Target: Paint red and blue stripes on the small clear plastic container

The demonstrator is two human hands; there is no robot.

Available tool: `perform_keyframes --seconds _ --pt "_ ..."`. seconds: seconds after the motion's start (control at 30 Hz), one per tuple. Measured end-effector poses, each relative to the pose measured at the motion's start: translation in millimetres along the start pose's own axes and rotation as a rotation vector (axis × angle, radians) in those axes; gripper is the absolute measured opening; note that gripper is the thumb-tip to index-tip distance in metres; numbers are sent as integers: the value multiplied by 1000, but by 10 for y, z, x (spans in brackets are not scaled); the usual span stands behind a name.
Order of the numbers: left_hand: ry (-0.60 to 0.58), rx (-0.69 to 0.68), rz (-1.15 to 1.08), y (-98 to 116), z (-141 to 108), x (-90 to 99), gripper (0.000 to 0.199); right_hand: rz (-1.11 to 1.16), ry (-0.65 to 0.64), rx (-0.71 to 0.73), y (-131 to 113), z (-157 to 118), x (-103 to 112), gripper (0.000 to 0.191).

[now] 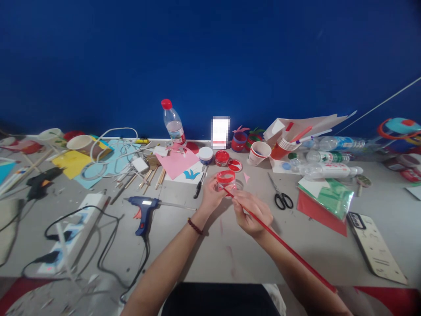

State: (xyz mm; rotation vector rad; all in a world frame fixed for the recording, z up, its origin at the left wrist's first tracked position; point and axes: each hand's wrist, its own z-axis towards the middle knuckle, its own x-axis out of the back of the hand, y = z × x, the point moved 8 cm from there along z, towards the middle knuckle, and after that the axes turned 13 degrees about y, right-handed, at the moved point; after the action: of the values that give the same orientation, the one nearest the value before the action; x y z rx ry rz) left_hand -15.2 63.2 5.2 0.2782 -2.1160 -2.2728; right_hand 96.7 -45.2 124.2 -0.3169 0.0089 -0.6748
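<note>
Hands (253, 213) between glue gun (144, 205), scissors (279, 194); paper cup (259, 154) beyond.

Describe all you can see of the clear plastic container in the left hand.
The clear plastic container looks short, round and see-through, with a red band around its upper edge. The left hand grips its left side. The tip of the red paintbrush, held by the right hand, is at its near side; contact is unclear. Beyond it stands the red paint jar. Whether it rests on the table cannot be told.
</note>
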Motion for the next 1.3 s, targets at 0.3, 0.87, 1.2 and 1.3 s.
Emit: perform_keyframes --seconds 0.3,0.87,1.2,1.3 --pt "1 28 -23 -81 26 23 22 -114 18 21 31 124 13 22" --pt "44 357 -181 -196 -14 58 40 -322 143 130 296 257 247 18" --pt "-115 325 -356 -117 -32 -26 53 -233 170 3 590 -8 258 19" --pt "-145 304 -377 -74 -42 -44 50 -171 125 -87 627 -57 194 22"
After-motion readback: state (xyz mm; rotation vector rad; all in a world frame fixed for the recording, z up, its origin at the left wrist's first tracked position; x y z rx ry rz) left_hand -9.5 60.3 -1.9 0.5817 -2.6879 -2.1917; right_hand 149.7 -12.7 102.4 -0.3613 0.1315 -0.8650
